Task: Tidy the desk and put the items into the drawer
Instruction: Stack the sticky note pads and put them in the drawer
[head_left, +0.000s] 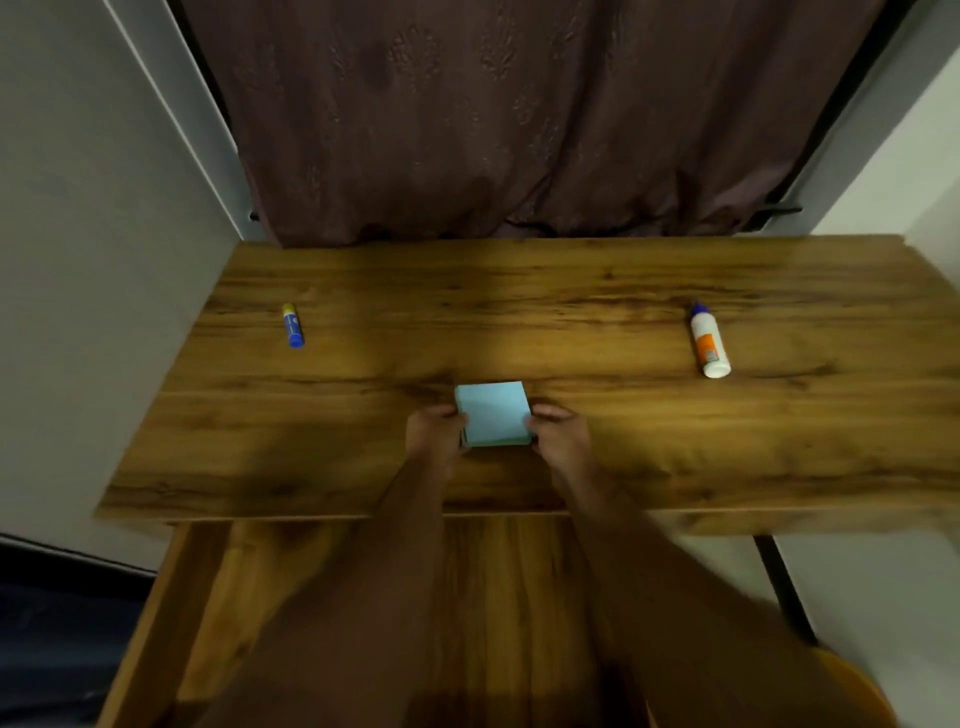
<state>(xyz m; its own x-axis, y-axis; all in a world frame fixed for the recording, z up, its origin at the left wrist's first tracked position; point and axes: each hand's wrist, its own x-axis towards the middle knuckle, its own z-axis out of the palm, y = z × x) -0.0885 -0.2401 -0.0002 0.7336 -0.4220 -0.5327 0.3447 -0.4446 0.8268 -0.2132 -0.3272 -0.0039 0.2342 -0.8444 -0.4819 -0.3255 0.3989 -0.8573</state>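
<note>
A square pale-blue pad of paper lies flat near the front middle of the wood-grain bench, its edges roughly square to the bench front. The left hand grips its left edge and the right hand its right edge, fingers curled round the sides. Far left, a small blue-and-yellow glue stick lies with its long axis running front to back. Far right, a white plastic glue bottle with an orange label points its blue tip away. Below the bench front, the wooden drawer stands pulled open.
</note>
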